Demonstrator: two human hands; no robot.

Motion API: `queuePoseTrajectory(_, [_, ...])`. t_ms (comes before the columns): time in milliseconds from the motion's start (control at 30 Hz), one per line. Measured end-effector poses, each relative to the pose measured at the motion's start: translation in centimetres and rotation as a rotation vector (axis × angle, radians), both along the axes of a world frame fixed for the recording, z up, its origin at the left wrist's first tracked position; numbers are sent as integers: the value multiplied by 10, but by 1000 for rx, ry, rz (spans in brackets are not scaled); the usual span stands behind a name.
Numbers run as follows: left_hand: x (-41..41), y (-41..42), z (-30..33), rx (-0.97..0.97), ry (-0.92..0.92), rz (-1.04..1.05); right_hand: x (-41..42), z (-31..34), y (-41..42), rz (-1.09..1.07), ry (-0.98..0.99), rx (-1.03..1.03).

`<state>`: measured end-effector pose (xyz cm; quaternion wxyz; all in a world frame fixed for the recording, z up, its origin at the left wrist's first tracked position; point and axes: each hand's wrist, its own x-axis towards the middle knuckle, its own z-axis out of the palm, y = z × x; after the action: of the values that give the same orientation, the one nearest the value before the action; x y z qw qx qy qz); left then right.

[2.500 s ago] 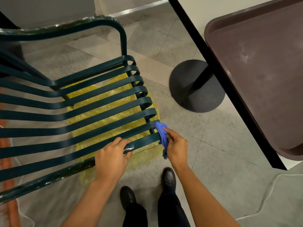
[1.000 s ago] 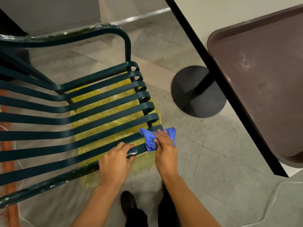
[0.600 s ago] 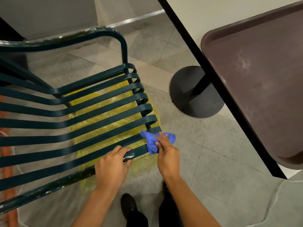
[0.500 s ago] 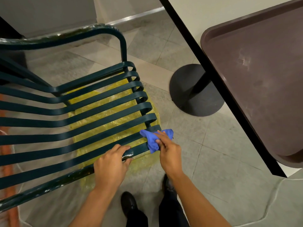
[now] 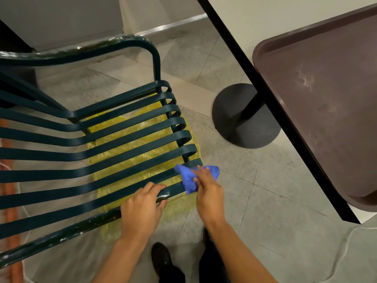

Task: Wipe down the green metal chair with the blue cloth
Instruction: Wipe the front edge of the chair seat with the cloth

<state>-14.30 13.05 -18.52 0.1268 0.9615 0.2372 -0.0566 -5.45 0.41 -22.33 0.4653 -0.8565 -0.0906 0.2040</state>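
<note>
- From my remote feed, I look down on a green metal chair (image 5: 114, 139) with long curved slats, standing on a grey tiled floor (image 5: 265, 201); a yellow sheet (image 5: 132, 148) lies on the floor beneath the seat
- The right hand (image 5: 208, 193) presses a crumpled blue cloth (image 5: 190, 178) against the curled ends of the nearest seat slats at the chair's front corner; the fingers are nearly straight on top of the cloth, and I cannot tell whether the thumb pinches it
- The left hand (image 5: 142, 207) grips the near side rail just beside the cloth, fingers curled over the worn, chipped paint
- To the right, a counter (image 5: 240, 23) with a black edge carries a brown tray (image 5: 326, 99); its round black base (image 5: 242, 119) sits on the floor near the chair's front
- A black shoe (image 5: 161, 258) shows between my forearms at the bottom of the view; an orange strip (image 5: 10, 193) runs along the left edge
</note>
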Motion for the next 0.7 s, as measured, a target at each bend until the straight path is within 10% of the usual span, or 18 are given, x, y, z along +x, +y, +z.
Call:
queuePoseTrajectory(433, [-54, 41, -6, 3, 29, 26, -28, -2, 18, 265, -392, -86])
queuePoseTrajectory(700, [-49, 41, -1, 1, -15, 34, -18, 2, 14, 95, -204, -80])
